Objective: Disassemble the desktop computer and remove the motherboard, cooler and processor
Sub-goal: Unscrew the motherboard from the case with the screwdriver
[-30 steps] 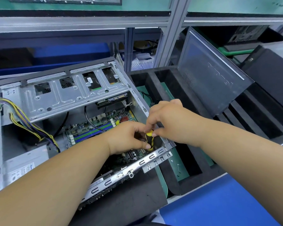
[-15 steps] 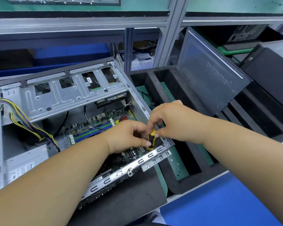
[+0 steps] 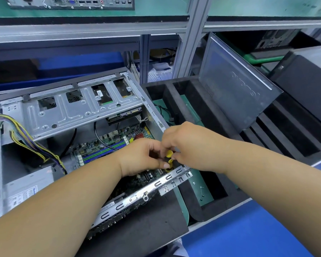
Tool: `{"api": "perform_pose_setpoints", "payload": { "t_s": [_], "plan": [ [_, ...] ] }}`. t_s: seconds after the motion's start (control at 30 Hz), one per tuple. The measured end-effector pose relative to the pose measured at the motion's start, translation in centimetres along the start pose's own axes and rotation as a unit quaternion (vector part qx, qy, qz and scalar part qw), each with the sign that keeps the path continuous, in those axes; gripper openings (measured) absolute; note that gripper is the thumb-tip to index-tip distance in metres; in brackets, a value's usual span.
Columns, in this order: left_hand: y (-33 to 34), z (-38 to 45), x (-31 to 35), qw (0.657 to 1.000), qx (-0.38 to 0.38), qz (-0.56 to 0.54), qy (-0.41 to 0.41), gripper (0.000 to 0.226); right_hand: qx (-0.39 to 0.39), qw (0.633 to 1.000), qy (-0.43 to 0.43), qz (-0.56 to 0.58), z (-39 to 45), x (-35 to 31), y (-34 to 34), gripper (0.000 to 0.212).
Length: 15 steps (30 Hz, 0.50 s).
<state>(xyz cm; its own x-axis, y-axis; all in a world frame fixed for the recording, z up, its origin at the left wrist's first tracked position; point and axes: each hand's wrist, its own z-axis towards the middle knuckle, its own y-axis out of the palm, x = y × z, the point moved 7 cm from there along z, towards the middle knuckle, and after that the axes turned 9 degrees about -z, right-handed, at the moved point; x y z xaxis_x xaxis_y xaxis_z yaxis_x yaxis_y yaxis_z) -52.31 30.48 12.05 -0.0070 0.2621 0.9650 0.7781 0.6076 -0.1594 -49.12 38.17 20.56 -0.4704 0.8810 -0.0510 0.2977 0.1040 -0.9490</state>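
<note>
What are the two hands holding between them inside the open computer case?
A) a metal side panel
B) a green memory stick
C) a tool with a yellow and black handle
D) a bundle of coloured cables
C: the left hand and right hand both grip a yellow and black tool handle above the motherboard, near the case's right wall.

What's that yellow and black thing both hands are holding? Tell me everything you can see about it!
It is the yellow and black handle of a tool, probably a screwdriver, and looks like plastic. Only a small part shows. It stands nearly upright inside the open metal computer case, near its right corner, above the green motherboard. The left hand grips it lower down and the right hand pinches its top. Its tip is hidden.
</note>
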Motion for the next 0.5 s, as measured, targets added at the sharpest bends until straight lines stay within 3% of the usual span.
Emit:
{"api": "perform_pose_setpoints", "payload": {
  "t_s": [0.17, 0.3, 0.5],
  "plan": [
    [0.22, 0.11, -0.20, 1.000, 0.021, -0.004, 0.004, 0.025, 0.042, 0.999, 0.011, 0.018, -0.23, 0.09, -0.05, 0.016],
    [0.10, 0.03, -0.02, 1.000, 0.020, 0.015, 0.009, 0.036, 0.011, 1.000, 0.013, 0.003, 0.27, -0.05, 0.35, 0.020],
    [-0.05, -0.01, -0.30, 0.999, 0.010, 0.034, -0.012, 0.029, -0.020, 1.000, -0.014, 0.018, 0.25, -0.12, 0.04, 0.026]
  ]
}}
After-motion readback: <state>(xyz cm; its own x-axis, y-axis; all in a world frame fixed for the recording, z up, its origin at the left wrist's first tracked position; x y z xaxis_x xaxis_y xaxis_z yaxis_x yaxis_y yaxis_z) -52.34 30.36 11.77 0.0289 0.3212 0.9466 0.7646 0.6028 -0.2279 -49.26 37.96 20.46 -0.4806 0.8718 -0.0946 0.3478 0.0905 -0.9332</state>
